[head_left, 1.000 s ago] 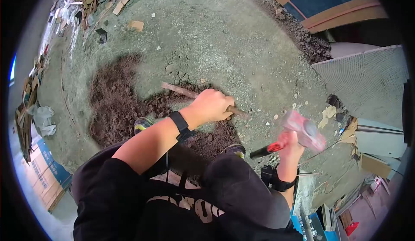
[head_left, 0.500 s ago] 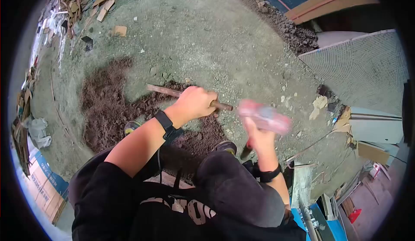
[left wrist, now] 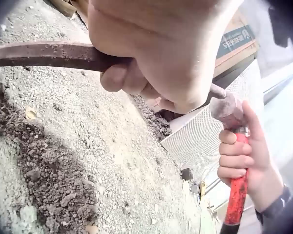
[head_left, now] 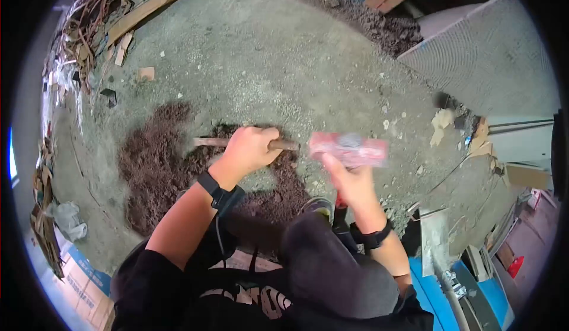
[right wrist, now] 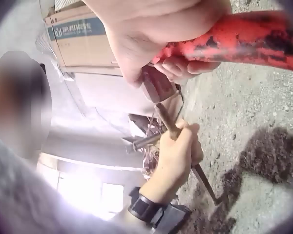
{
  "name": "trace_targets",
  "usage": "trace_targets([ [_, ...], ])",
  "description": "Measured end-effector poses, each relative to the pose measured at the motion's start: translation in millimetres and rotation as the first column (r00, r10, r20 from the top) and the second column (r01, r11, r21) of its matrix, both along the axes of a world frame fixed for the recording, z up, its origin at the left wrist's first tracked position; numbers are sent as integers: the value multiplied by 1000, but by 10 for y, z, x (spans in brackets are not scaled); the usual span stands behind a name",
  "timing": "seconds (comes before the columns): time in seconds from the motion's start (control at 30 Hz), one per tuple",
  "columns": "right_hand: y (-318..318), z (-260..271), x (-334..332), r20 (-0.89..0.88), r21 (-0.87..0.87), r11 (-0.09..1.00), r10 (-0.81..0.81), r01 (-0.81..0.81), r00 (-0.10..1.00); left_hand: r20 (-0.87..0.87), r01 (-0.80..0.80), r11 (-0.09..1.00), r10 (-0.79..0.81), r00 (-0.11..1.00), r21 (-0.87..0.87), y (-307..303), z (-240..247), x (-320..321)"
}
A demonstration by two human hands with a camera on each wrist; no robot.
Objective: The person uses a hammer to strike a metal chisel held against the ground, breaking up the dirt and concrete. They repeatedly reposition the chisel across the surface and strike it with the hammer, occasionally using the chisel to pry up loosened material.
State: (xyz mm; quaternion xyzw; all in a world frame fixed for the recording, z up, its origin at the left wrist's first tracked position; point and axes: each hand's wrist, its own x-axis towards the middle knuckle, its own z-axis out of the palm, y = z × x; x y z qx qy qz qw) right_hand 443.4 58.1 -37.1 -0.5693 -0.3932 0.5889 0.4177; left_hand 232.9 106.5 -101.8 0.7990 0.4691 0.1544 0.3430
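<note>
My left hand (head_left: 249, 150) grips a long, rusty steel chisel (head_left: 207, 142) around its shaft. In the right wrist view the chisel (right wrist: 204, 180) slants, its far end down by the dark soil. My right hand (head_left: 354, 187) holds a club hammer close under its head; the reddish, worn hammer head (head_left: 348, 150) is blurred in the head view. Its red and black handle (left wrist: 237, 197) shows below the fist in the left wrist view. The hammer head lies right at the chisel's near end in both wrist views, with a small gap between them in the head view.
Loose dark soil (head_left: 157, 165) lies on the gritty concrete floor (head_left: 267, 64) around the chisel and my shoes. A ridged grey slab (head_left: 480, 52) leans at the right. Wood scraps (head_left: 148, 10) lie at the far left, and a cardboard box (head_left: 83, 283) stands at lower left.
My right hand has swung the hammer leftward, from well out to the right to the chisel's end. The left hand has kept its hold on the chisel, while the head view has shifted.
</note>
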Motion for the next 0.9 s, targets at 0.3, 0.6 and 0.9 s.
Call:
trace_targets([
  [0.3,21,-46,-27,152,139,983,101,-122,983,-68,-35,994,28,997,-108,-49,27,17],
  [0.6,37,46,-1,205,-10,987,156,-158,966,38,-39,981,47,998,-190,-83,-107,-79],
  [0.9,138,298,229,-290,158,971,-128,180,948,-95,-66,975,47,994,-210,-52,99,23],
])
